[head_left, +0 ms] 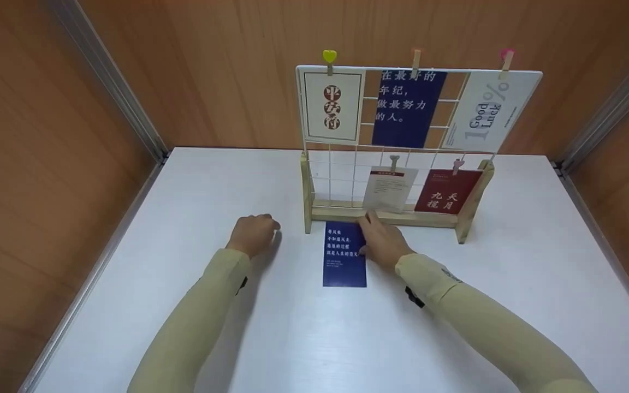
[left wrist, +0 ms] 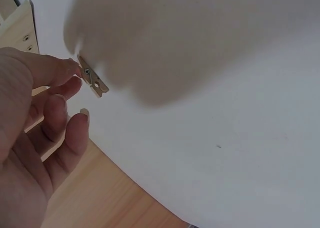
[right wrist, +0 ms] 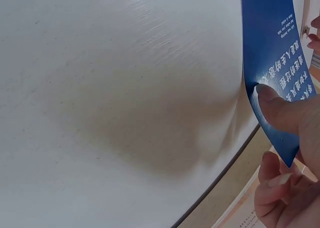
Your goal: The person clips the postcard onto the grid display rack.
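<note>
In the head view my right hand (head_left: 384,241) pinches the right edge of a blue card (head_left: 344,267) with white lettering. The right wrist view shows the thumb pressing on this card (right wrist: 272,48), which bends slightly under it. My left hand (head_left: 253,234) is to the left of the card. In the left wrist view its thumb and fingertips pinch a small wooden clothespin (left wrist: 93,77). Behind both hands stands a white wire grid rack (head_left: 342,164) on a wooden base (head_left: 429,219).
Clothespins hold cards on the rack: a white card (head_left: 314,106), a navy card (head_left: 402,128), a Good Luck card (head_left: 470,131), a small pale card (head_left: 388,191) and a red card (head_left: 437,183). Wooden panels (head_left: 211,71) surround the white table (head_left: 292,338).
</note>
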Demonstrator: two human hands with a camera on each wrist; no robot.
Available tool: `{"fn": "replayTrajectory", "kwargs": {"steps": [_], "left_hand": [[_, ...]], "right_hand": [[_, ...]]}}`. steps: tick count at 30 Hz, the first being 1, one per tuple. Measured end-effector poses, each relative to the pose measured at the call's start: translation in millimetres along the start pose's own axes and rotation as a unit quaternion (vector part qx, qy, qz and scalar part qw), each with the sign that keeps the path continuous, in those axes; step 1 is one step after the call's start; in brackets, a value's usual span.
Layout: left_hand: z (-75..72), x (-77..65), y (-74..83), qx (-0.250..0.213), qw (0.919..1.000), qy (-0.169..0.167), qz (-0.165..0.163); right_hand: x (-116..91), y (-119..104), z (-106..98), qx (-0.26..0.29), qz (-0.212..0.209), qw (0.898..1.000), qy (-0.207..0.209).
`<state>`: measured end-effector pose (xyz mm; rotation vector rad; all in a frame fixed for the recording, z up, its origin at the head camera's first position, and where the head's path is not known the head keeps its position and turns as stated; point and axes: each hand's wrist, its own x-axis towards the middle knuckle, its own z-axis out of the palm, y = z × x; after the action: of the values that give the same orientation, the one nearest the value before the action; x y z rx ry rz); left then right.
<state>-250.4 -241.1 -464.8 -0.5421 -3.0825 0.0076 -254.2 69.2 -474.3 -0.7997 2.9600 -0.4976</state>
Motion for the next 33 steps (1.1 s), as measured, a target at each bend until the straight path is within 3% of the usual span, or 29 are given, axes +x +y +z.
{"fn": "replayTrajectory", "kwargs": {"steps": [11,24,33], "left_hand": [[1.0,5.9,3.2,0.041,0.9991,0.002,-0.002],[3.0,9.2,3.2,0.006,0.9999,-0.007,-0.014],[4.8,3.9,0.7,-0.018,0.9984,-0.029,-0.045]], "right_hand": [[-1,2,-5,0.013,-0.008,1.0,0.015],[-1,1,-14,0.018,-0.01,1.0,0.019],[-2,-2,-17,0.011,-0.012,1.0,0.018]]}}
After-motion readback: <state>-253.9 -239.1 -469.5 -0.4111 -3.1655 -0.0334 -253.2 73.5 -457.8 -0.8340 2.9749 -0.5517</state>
